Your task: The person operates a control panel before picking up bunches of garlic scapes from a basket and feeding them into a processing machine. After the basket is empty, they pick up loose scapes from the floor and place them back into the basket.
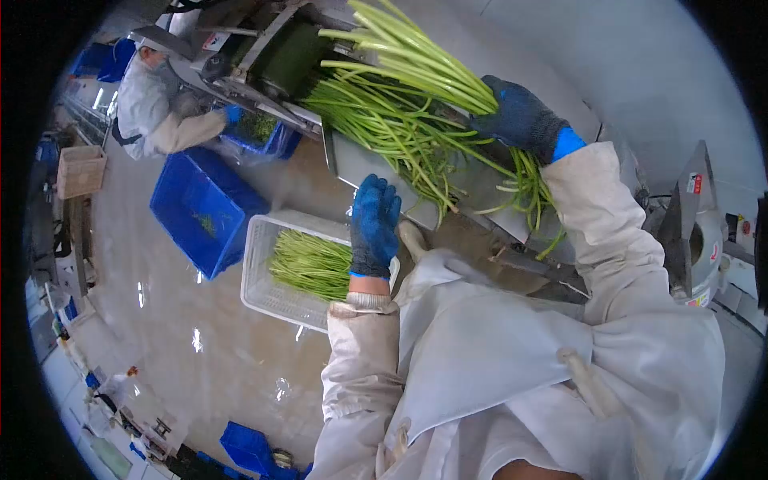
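My right hand [520,120], in a dark blue glove, is closed round the ends of a bundle of long green stalks [416,60], which point up and left. Beneath this bundle, more loose green stalks [384,120] lie spread on a metal surface [360,160], some hanging over its edge. My left hand [374,224], gloved in blue, has its fingers stretched out and holds nothing. It is above the right part of a white basket [254,268]. Inside that basket lie short cut green stems [308,264].
At the upper left a person in white [148,112] has a gloved hand at a blue crate [276,144] with greens. A large blue bin [184,200] stands on the wet floor. Machinery [280,56] adjoins the metal surface. Another machine [704,240] is at right.
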Demonstrator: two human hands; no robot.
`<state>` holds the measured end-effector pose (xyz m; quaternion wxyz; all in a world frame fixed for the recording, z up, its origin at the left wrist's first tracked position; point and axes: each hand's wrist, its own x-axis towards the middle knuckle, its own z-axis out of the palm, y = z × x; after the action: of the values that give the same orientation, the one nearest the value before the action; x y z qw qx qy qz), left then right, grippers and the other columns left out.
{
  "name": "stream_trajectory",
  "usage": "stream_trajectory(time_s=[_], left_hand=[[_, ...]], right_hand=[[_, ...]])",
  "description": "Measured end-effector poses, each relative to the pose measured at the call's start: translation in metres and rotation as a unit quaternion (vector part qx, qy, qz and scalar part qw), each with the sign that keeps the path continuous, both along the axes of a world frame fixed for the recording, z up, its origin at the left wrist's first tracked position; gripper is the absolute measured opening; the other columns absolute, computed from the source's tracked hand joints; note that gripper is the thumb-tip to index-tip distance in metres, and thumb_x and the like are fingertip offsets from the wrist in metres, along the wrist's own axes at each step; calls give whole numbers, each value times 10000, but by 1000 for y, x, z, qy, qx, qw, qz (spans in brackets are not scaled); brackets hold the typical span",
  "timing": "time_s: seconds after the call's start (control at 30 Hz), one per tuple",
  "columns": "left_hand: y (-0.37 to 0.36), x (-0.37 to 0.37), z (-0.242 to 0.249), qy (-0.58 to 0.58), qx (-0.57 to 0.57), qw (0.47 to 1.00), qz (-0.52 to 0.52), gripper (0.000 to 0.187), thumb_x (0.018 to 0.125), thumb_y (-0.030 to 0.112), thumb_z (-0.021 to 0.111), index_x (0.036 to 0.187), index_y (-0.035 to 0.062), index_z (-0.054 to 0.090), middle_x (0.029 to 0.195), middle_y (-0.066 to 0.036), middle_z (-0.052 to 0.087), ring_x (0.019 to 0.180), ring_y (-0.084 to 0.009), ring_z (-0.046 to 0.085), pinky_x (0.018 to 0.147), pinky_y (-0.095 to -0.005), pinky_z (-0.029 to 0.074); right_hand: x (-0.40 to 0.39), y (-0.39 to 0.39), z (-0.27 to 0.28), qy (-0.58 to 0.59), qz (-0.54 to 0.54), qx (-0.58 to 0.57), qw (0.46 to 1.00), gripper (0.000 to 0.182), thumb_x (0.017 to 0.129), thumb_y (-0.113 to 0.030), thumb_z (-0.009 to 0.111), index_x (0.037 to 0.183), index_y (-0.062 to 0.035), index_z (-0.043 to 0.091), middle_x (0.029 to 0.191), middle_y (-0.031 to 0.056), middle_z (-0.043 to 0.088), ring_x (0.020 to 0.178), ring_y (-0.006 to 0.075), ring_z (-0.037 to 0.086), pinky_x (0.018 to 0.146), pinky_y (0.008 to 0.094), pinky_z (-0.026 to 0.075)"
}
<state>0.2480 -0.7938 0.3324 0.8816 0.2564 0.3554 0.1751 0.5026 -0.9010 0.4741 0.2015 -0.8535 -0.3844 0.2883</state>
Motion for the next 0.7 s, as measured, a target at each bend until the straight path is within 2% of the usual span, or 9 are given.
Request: stream_trajectory(time_s=[0.1,0.23,0.27,0.3,0.4,0.43,0.47,0.6,0.7], left_hand=[[-10,4,-6,-6,-31,999,1,417,933,233,430,1309,58,382,1286,-123,455,1160,-258,472,989,-390,383],[-12,8,-2,-46,-64,997,-4,411,912,186,480,1289,41,406,1265,-122,473,1132,-240,495,968,-376,398],[-11,6,-15,5,317,943,-102,413,894,148,508,1280,36,412,1234,-124,493,1113,-243,507,955,-370,410],[-11,4,-24,56,647,738,-183,420,877,110,536,1271,31,418,1203,-126,512,1095,-245,518,943,-365,422],[-35,3,-36,30,498,852,-159,390,855,99,571,1222,30,461,1125,-128,554,1049,-256,542,913,-375,447],[-39,9,-21,-18,160,976,-150,360,874,159,550,1207,45,477,1119,-122,559,1048,-258,544,910,-389,448],[-42,15,-5,-7,-195,981,-14,342,893,220,529,1192,59,492,1113,-117,563,1046,-260,545,908,-402,450],[-57,22,-6,17,-171,984,-41,336,905,264,495,1182,74,500,1114,-110,565,1044,-265,546,911,-409,448],[-64,21,-16,-45,122,984,-118,322,899,248,503,1171,76,507,1124,-105,563,1021,-271,555,902,-411,453]], right_hand=[[12,-14,-2,101,-21,125,987,427,690,-192,699,1031,16,547,838,160,635,755,238,621,686,356,481],[17,-29,30,182,-63,114,975,318,727,-175,706,962,-4,576,770,67,618,684,138,582,633,294,466],[18,-34,39,168,-48,97,980,309,728,-214,717,933,-25,583,740,47,599,655,109,555,606,275,449],[16,-36,50,168,-47,98,980,309,728,-214,717,933,-25,583,740,47,599,655,109,555,606,275,449],[7,-43,89,121,-99,74,985,355,726,-242,732,954,-14,584,724,33,591,652,106,549,587,278,443],[9,-48,96,119,-99,74,985,355,726,-242,732,954,-14,584,724,33,591,652,106,549,587,278,443],[11,-54,102,134,-109,98,980,385,721,-245,737,985,-10,584,731,32,593,659,109,553,592,274,449],[9,-66,125,144,-145,150,967,451,710,-237,747,1055,1,579,765,38,599,679,114,566,613,254,470],[16,-70,123,171,-127,123,969,452,703,-225,753,1053,2,579,770,39,600,680,120,569,617,256,471]])
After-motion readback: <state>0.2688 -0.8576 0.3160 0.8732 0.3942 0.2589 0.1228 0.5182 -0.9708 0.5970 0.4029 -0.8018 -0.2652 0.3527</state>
